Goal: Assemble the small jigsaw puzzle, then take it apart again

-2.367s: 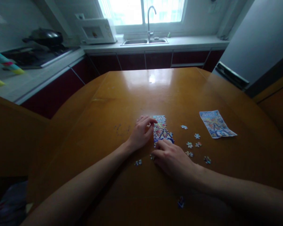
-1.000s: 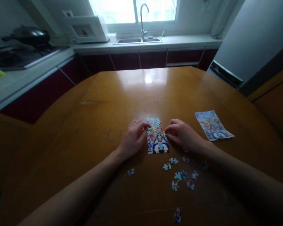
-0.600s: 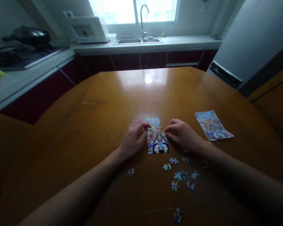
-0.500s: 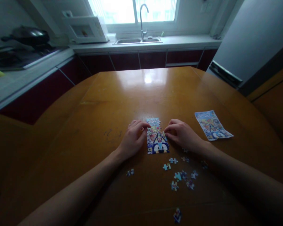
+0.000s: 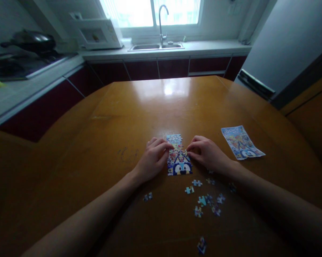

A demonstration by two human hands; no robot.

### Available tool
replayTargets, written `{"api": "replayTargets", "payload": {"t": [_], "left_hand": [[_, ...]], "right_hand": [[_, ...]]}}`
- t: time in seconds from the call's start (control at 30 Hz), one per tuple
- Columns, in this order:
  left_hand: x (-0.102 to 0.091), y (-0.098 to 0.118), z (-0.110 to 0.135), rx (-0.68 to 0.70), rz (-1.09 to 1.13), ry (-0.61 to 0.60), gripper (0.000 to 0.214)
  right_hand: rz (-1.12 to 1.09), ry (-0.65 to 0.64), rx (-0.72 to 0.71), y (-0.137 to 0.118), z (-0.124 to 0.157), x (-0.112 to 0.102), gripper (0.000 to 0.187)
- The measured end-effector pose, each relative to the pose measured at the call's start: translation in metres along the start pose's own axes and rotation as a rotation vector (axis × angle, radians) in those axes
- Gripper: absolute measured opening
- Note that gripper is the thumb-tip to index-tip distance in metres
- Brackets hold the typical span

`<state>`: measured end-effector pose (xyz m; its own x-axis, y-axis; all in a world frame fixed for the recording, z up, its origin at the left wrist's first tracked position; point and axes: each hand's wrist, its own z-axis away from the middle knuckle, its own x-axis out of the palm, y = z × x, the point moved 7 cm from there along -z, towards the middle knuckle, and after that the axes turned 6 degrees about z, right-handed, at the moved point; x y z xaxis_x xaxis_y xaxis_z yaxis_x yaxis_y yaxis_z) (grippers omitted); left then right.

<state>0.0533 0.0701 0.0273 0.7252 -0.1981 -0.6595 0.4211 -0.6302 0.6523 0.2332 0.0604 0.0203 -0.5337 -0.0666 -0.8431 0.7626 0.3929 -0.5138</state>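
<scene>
A partly assembled jigsaw puzzle (image 5: 182, 167) lies flat on the table, a blue cartoon dog's face at its near end. My left hand (image 5: 154, 157) rests along its left edge, index finger stretched over the pieces and touching them, the other fingers loosely bent. At the puzzle's right edge, my right hand (image 5: 203, 151) has thumb and fingertips pinched together; whether a piece sits between them is hidden. Several loose puzzle pieces (image 5: 202, 201) lie scattered nearer to me, some beside my right forearm. One loose piece (image 5: 148, 196) is by my left forearm.
A creased picture sheet (image 5: 242, 142) showing the same dog lies right of my right hand. The wooden table (image 5: 139, 107) has rounded sides. Beyond it are a sink (image 5: 146, 46), a microwave (image 5: 98, 34), a stove with a pan (image 5: 34, 41) and a fridge (image 5: 281, 46).
My left index finger has shifted slightly nearer and further right over the puzzle. My right hand has barely moved, and the loose pieces lie as before.
</scene>
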Motion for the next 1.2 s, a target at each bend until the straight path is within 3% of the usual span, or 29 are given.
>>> {"api": "replayTargets", "payload": {"t": [0.47, 0.67, 0.8, 0.93, 1.2], "left_hand": [[-0.001, -0.001, 0.000, -0.024, -0.001, 0.008, 0.019], [0.000, -0.001, 0.000, -0.018, -0.016, 0.004, 0.020], [0.006, 0.004, 0.001, 0.033, -0.081, -0.060, 0.019], [0.013, 0.010, 0.003, 0.072, -0.145, -0.153, 0.023], [0.017, 0.010, 0.003, 0.075, -0.190, -0.185, 0.027]], "right_hand": [[-0.082, 0.012, 0.006, 0.001, 0.002, 0.000, 0.004], [-0.209, 0.029, 0.105, 0.007, -0.001, -0.007, 0.005], [-0.214, 0.075, 0.192, 0.013, -0.009, -0.019, 0.008], [-0.203, 0.002, 0.229, 0.017, -0.023, -0.015, 0.010], [-0.200, -0.139, 0.244, 0.026, -0.044, 0.006, 0.013]]}}
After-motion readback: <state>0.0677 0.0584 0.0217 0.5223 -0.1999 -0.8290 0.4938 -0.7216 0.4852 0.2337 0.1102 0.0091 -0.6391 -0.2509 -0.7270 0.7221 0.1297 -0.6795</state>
